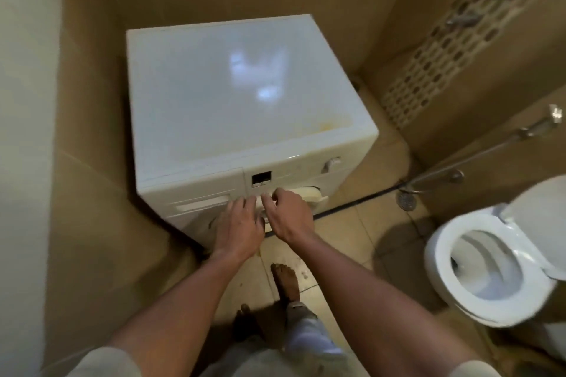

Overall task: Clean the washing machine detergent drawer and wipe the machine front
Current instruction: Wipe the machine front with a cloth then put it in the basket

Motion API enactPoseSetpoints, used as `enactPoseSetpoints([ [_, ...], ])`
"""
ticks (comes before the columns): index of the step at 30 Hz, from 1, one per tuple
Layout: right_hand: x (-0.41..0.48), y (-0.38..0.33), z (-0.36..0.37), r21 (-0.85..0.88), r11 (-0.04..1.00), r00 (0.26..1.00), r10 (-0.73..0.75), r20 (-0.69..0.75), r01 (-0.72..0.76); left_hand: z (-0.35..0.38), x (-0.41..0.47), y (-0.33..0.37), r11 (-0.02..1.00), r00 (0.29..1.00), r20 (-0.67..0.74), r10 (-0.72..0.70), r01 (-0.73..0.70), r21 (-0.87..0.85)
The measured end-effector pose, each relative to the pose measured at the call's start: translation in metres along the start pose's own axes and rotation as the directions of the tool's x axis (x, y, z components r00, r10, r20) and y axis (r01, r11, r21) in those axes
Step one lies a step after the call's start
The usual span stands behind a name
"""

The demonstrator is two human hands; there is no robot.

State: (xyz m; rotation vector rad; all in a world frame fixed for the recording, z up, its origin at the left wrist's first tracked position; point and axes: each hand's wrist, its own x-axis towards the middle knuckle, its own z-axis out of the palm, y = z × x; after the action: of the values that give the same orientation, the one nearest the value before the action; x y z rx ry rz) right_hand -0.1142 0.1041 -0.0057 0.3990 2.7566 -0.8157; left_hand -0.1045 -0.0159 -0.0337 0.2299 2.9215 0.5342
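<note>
Two hands meet at the upper front edge of the washing machine (245,95). The left hand (237,223) lies with fingers fairly straight on the panel, just beside the right end of the detergent drawer (199,202), which sits pushed in at the front's upper left corner. The right hand (288,214) has curled fingers; whether it pinches anything I cannot tell, the view is blurred. A toilet (439,257) stands to the right

Beige tiled floor (346,242), washing machine (239,92), toilet (441,254), bare foot (286,280)

Pale beige short sleeves (101,360), arms (171,300) bare below them; light trousers (306,333); feet (285,280) bare
</note>
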Motion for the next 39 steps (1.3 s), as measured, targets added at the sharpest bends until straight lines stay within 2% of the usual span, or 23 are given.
enactPoseSetpoints([
  [3,-0.013,0.047,-0.043,-0.076,0.997,0.992,0.021,-0.127,-0.031,-0.008,0.015,0.047,0.959,0.968,-0.046,0.245,-0.235,0.157],
  [7,-0.034,0.112,-0.118,-0.079,0.993,0.967,0.066,-0.247,-0.089,-0.025,0.035,0.129,0.866,0.878,-0.062,0.474,-0.452,0.215],
  [11,-0.054,0.179,-0.211,-0.110,0.985,0.892,0.070,-0.447,-0.133,-0.048,0.055,0.244,0.714,0.711,-0.138,0.690,-0.637,0.290],
  [14,-0.074,0.240,-0.296,-0.180,0.968,0.815,0.038,-0.578,-0.173,-0.065,0.062,0.355,0.614,0.569,-0.231,0.789,-0.725,0.312],
  [19,-0.112,0.320,-0.443,-0.282,0.918,0.660,-0.029,-0.751,-0.280,-0.100,0.052,0.528,0.442,0.322,-0.363,0.875,-0.838,0.322],
  [22,-0.139,0.348,-0.521,-0.337,0.878,0.566,-0.095,-0.819,-0.340,-0.126,0.041,0.611,0.356,0.201,-0.404,0.893,-0.863,0.358],
  [29,-0.186,0.382,-0.674,-0.436,0.747,0.431,-0.220,-0.875,-0.502,-0.171,0.026,0.770,0.165,-0.049,-0.430,0.902,-0.879,0.447],
  [34,-0.201,0.400,-0.749,-0.534,0.643,0.439,-0.322,-0.839,-0.549,-0.197,0.041,0.848,0.072,-0.188,-0.449,0.874,-0.862,0.501],
  [39,-0.196,0.420,-0.818,-0.683,0.498,0.560,-0.396,-0.728,-0.535,-0.226,0.084,0.909,-0.010,-0.316,-0.412,0.855,-0.803,0.595],
])
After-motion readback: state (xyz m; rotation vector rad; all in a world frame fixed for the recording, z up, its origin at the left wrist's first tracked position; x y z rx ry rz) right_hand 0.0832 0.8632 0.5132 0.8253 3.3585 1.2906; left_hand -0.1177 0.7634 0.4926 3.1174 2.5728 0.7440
